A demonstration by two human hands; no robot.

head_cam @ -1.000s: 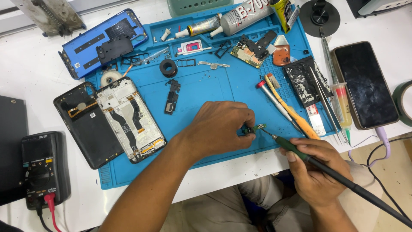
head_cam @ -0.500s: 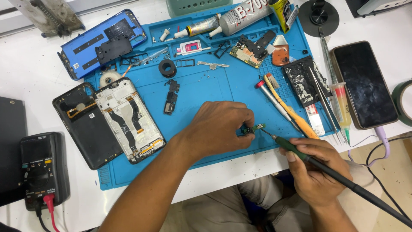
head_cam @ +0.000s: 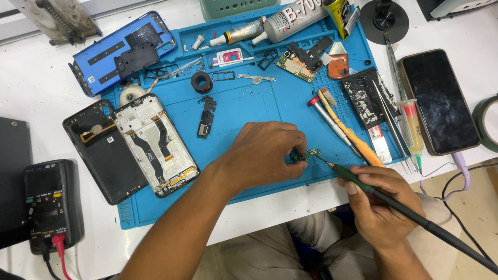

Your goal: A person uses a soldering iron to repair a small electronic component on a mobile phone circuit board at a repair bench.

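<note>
Single head-mounted view: looks steeply down, close range, onto the table (head_cam: 31, 78) and blue mat (head_cam: 249, 109), near edge at bottom.

Phone-repair workbench in an electronics workshop. Evidence: a blue silicone repair mat (head_cam: 249, 111) on a white table (head_cam: 36, 88), a disassembled phone frame (head_cam: 155, 142), a detached blue back cover (head_cam: 111, 44), a digital multimeter (head_cam: 49, 205), a soldering iron (head_cam: 394, 205), an adhesive tube (head_cam: 290, 18), and tweezers (head_cam: 391, 122).
</note>
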